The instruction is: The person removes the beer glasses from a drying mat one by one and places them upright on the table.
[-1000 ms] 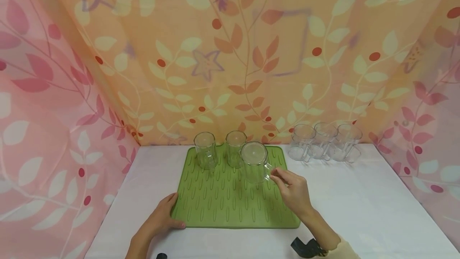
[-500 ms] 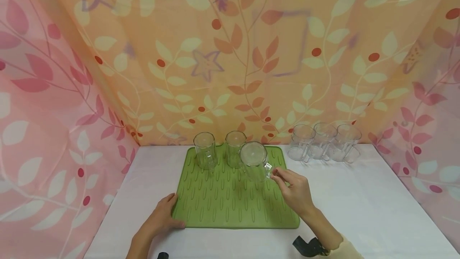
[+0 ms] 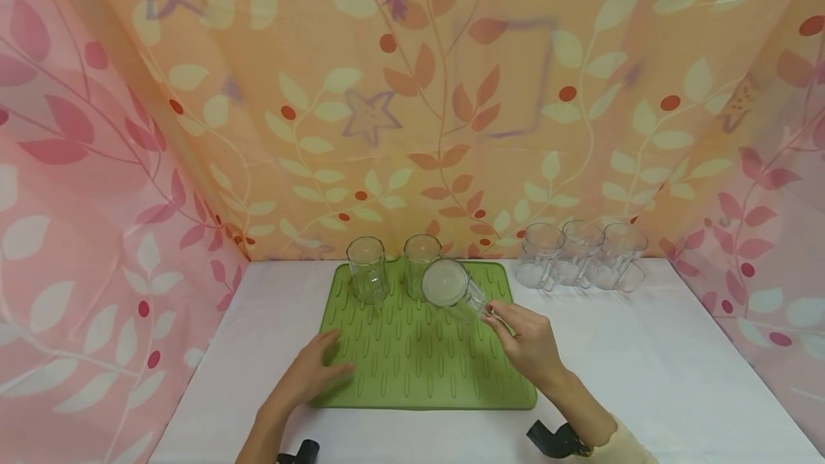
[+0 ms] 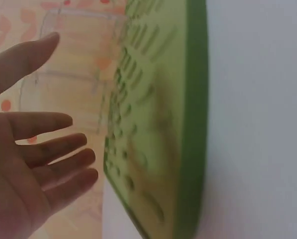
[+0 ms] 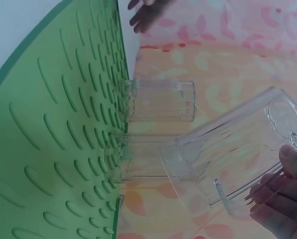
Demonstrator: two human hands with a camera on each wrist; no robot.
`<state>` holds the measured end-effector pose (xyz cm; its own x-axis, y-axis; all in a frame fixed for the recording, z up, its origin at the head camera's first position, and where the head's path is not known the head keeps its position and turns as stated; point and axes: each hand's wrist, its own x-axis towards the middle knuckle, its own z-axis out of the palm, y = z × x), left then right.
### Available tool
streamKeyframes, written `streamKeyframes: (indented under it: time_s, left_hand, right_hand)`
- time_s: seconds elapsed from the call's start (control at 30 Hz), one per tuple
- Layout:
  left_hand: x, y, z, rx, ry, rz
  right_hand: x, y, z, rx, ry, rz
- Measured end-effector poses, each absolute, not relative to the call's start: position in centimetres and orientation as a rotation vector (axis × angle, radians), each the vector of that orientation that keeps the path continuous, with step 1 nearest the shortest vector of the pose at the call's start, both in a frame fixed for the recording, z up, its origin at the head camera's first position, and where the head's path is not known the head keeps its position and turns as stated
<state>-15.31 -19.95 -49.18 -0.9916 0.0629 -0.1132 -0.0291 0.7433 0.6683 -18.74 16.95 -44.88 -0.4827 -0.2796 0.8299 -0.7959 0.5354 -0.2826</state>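
Leafy curtains (image 3: 490, 92) border the tabletop (image 3: 644, 364); toward its back edge, over a green mat (image 3: 425, 382), the right grip (image 3: 527, 341) clasps a tilted mug (image 3: 446, 283) by its handle; the left grip (image 3: 312, 369) is unclenched.

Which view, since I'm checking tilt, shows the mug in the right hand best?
The right wrist view: the mug is large, side-on, plainly slanted. Head shows it smaller, mostly end-on; left wrist doesn't clearly show it.

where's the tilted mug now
In the head view, the tilted mug is in the right hand, over the green mat, slightly right of its two standing mugs.
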Motion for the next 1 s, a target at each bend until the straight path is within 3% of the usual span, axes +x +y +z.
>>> streamKeyframes:
  time_s: [0.4,1.0]
  left_hand:
    - [-16.6,-16.5,-47.6,0.163,2.604,1.558]
    - [-18.7,-14.3,-44.9,0.333,2.51,1.58]
  right_hand:
    - [-18.5,16.8,-44.2,0.927,-1.951,0.751]
    - [-18.1,16.5,-43.6,1.003,-1.9,0.615]
